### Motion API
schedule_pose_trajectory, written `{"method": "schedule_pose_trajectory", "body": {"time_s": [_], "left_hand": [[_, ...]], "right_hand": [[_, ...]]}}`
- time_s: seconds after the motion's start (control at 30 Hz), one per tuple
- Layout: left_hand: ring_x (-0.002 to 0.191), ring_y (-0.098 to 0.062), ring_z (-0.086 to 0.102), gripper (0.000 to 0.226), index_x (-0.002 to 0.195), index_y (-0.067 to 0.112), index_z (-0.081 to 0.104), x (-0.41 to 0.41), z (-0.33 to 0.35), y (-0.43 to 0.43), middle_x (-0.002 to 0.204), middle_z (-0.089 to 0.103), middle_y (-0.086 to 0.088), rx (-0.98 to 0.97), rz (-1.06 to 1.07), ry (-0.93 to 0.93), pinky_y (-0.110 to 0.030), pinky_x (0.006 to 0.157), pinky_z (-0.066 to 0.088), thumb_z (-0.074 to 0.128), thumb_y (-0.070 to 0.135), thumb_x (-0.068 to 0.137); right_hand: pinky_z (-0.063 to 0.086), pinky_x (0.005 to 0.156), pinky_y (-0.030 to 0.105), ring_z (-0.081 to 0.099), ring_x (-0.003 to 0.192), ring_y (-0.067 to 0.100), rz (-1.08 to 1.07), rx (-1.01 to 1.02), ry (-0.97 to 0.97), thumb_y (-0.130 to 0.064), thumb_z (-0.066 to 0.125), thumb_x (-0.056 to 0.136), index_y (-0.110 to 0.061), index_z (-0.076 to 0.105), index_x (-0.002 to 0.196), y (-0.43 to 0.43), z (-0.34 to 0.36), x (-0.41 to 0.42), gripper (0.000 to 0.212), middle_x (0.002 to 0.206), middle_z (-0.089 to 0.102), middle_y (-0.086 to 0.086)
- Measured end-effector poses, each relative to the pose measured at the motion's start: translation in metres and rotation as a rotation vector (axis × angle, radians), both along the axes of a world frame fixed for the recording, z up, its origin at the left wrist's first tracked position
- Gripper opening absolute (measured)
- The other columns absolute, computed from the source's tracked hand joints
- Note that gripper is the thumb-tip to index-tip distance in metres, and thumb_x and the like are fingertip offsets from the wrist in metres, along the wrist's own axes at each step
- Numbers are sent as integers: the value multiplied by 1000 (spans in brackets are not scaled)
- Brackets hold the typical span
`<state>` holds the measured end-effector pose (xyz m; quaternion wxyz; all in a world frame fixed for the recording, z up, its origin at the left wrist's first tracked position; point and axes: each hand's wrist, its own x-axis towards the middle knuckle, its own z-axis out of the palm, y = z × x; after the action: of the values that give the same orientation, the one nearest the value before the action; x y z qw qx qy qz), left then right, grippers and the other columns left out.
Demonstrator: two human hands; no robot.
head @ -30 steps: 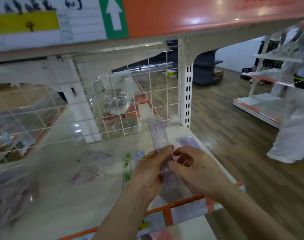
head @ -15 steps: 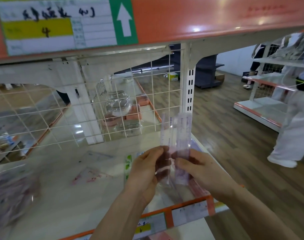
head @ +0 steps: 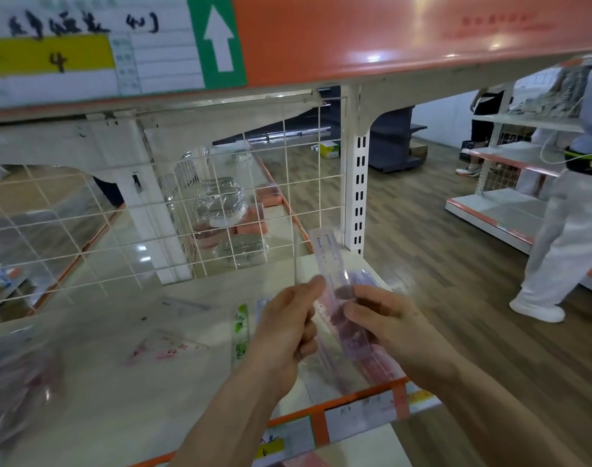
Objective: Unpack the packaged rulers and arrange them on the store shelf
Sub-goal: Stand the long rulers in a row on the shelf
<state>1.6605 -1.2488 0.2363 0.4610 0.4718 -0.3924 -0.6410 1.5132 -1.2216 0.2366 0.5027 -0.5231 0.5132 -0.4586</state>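
Head view, looking down at a white shelf point(head: 126, 392) with an orange front edge. Two bare hands close together over the right front part of it.

Left hand point(head: 284, 332) with fingers curled, thumb and fingertips pinching the left edge of a clear ruler point(head: 326, 254). Right hand point(head: 392, 326) with fingers curled too, gripping the same ruler from the other side. See-through wrapper point(head: 321, 375) hanging below the hands, just above the shelf.

Ruler up in the air, not on the shelf. Standing the long way up, top leaning a little to the left. Top end in front of the wire grid point(head: 126, 214) at the back of the shelf. Purple and pink bits under the right hand, too blurry to tell if held or lying down.

Just left of the left hand, a thin green packet point(head: 241, 328) lying on the shelf. Farther left, a clear triangle point(head: 166, 348) with pink marks, lying flat.

Up above, an orange board with a white label and a green arrow sign point(head: 218, 38). Far to the right, on the wood floor point(head: 422, 264), a person in white trousers point(head: 571, 230).
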Motion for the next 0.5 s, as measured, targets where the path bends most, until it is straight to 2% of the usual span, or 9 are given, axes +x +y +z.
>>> {"method": "schedule_pose_trajectory", "body": {"time_s": [0.1, 0.23, 0.37, 0.5], "left_hand": [[49, -9, 38, 4, 92, 16, 63, -3, -1, 3, 61, 48, 4, 10, -29, 79, -19, 38, 30, 62, 17, 88], [53, -11, 58, 8, 94, 15, 65, -1, 2, 6, 66, 63, 1, 47, -61, 243, -19, 42, 39, 58, 18, 91], [68, -19, 68, 11, 94, 16, 67, 0, 3, 6, 88, 72, -11, 145, -75, 371, -26, 52, 50, 57, 19, 93], [54, -13, 65, 7, 87, 14, 67, -2, 7, 7, 69, 68, -5, 246, -44, 508, -28, 50, 51, 60, 14, 88]], "right_hand": [[54, 58, 21, 67, 71, 12, -19, -40, -15, -7, 57, 91, -19, 69, 105, -2, 1, 5, 22, 83, 71, 9], [58, 74, 33, 70, 78, 16, -77, -79, -40, -8, 65, 86, -18, 65, 105, -7, 0, 8, 21, 85, 73, 4], [58, 68, 37, 69, 78, 23, -148, -60, -182, -2, 67, 83, -13, 70, 96, -10, -2, 14, 17, 86, 73, 8], [57, 77, 39, 68, 85, 23, -195, -71, -200, 0, 67, 82, -15, 73, 89, -13, -1, 16, 17, 87, 74, 5]]}}
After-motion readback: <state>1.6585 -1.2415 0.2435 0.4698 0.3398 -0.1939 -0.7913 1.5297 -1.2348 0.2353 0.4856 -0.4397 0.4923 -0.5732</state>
